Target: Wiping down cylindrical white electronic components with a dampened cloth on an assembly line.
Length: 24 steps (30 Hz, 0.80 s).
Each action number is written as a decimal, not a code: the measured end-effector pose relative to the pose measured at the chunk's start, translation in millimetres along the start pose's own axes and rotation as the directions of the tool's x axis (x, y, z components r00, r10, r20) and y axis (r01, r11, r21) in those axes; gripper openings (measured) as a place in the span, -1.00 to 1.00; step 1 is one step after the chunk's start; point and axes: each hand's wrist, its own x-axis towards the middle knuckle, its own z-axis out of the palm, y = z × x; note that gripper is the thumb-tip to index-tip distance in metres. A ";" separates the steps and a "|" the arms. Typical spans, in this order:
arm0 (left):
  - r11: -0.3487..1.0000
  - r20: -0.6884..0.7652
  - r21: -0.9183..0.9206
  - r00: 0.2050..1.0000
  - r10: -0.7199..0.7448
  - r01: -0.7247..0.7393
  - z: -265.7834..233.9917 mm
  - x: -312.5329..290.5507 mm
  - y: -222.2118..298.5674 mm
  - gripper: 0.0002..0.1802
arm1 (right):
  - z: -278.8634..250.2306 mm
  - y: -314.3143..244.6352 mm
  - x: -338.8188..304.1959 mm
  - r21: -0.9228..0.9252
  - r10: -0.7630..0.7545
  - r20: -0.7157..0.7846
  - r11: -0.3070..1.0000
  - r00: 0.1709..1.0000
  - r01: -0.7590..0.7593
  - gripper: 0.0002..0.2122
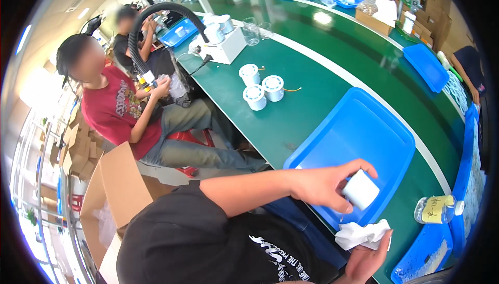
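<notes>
Black shirt (pixel 176 237); white cylinder (pixel 362 190) near tray edge (pixel 389 182)

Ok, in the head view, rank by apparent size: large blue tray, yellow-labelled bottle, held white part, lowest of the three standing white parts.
1. Large blue tray
2. Yellow-labelled bottle and held white part: too alike to rank; differing nearness possible
3. Lowest standing white part

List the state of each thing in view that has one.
left grip: closed around white cylinder
white cylinder: held
right grip: holding white cloth
white cloth: crumpled
large blue tray: open side up
three white canisters: upright, grouped
clear bottle: capped; standing or lying, cannot tell
cardboard box: flaps open
black hose: bent in an arch
</notes>
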 end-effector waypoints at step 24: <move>0.992 -0.160 -0.079 0.981 -0.108 0.097 27.5 -27.9 3.8 -0.21 | 1.5 -8.7 30.0 0.445 -0.149 0.185 0.894 0.971 0.052 -0.55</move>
